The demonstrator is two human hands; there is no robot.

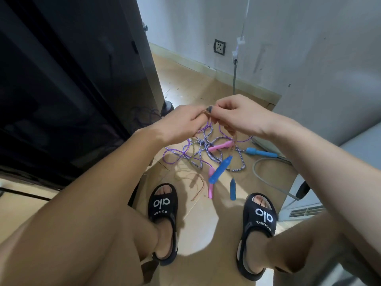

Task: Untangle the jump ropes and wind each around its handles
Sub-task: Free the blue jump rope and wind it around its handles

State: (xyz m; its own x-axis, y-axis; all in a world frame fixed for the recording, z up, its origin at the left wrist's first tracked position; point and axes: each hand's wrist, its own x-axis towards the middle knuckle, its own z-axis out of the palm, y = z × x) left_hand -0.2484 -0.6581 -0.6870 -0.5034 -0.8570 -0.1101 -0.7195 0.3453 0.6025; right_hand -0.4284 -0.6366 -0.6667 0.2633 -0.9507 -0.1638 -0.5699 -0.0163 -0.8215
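Both hands are raised above the floor, close together, pinching a knot of cords between them. My left hand (181,122) and my right hand (237,114) each hold strands of purple rope (175,155) and a thin tan rope (198,182) that hang down to the floor. A blue-and-white braided rope (239,162) lies tangled with them below. Two pink handles (220,145) (210,185) and three blue handles (220,169) (261,152) (233,188) dangle or lie among the loops.
My feet in black sandals (162,205) stand on the tan floor on either side of the pile. A dark cabinet (72,79) rises at the left. A grey cable (266,178) and a white appliance (301,203) lie at the right, below a wall socket (219,47).
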